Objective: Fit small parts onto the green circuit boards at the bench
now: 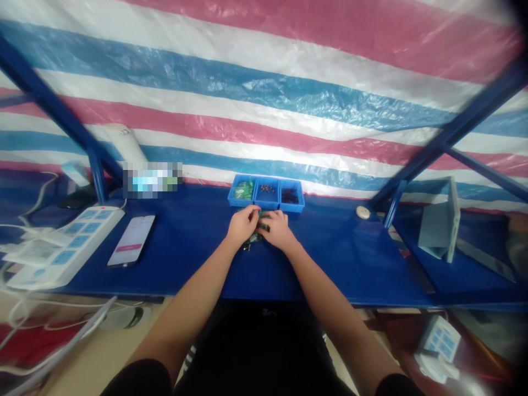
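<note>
In front of three blue plastic bins (292, 207), presumably set close for reach, my left hand (241, 226) and right hand (275, 227) curled over small green pieces (254, 237); their grip was indiscernible.

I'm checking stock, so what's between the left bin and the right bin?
The middle bin, holding small coppery bits, lies between the left bin and the right bin, in the head view.

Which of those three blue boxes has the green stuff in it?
The left box: green pieces show inside. The middle box holds small coppery bits, the right box dark ones.
</note>
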Demonstrator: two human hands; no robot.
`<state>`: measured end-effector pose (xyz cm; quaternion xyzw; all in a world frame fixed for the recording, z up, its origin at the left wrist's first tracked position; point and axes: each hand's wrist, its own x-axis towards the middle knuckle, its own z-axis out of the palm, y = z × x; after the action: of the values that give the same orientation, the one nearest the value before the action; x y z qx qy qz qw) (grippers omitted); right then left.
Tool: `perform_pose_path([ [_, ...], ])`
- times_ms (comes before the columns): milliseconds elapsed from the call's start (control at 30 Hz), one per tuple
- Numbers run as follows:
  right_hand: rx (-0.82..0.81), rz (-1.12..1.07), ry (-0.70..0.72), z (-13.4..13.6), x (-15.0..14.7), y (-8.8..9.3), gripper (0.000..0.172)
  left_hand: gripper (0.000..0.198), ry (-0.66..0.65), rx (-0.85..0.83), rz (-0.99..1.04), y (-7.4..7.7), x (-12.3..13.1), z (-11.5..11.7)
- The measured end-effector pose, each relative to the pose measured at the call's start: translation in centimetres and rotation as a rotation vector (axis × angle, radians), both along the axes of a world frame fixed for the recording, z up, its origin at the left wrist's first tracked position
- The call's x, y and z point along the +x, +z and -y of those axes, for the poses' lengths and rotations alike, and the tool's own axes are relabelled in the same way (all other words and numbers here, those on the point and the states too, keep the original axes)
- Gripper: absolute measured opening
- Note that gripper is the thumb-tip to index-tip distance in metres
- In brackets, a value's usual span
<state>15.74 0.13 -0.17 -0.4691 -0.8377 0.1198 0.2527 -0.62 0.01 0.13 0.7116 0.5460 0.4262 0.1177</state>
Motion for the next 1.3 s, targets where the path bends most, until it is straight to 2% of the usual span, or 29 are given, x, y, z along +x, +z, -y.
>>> perform_pose_path([
  [100,-0.011,-0.135,-0.031,-0.3,0.2,-0.3,0.031,0.024,-0.016,0.007,0.014,-0.2,0.1,-0.1],
  [200,-0.026,-0.387,0.000,-0.5,0.5,-0.3,0.033,0.025,-0.021,0.009,0.019,-0.2,0.1,-0.2],
  [367,-0.128,-0.869,-0.145,-0.8,0.9,-0.2,0.038,0.027,-0.067,0.020,0.023,0.2,0.0,-0.1],
  [500,-0.156,-1.066,-0.208,-1.1,1.2,0.0,0.031,0.030,-0.145,-0.006,0.075,0.7,0.3,0.3],
  [600,-0.183,-1.127,-0.188,-1.1,1.2,0.0,0.031,0.029,-0.175,-0.023,0.102,0.7,0.5,0.4],
  [733,-0.322,-1.219,-0.099,-1.0,1.3,0.0,0.035,0.030,-0.142,-0.017,0.202,0.4,0.5,0.1],
  [900,-0.438,-1.239,-0.093,-1.1,1.5,0.1,0.037,0.028,-0.178,0.006,0.221,0.3,0.4,0.0],
  [1133,-0.396,-1.024,-0.168,-1.3,2.2,0.3,0.039,0.029,-0.090,-0.055,0.302,0.3,0.3,0.0],
  [1300,-0.400,-1.010,-0.177,-1.4,2.4,0.2,0.037,0.029,-0.085,-0.048,0.296,0.2,0.3,-0.1],
])
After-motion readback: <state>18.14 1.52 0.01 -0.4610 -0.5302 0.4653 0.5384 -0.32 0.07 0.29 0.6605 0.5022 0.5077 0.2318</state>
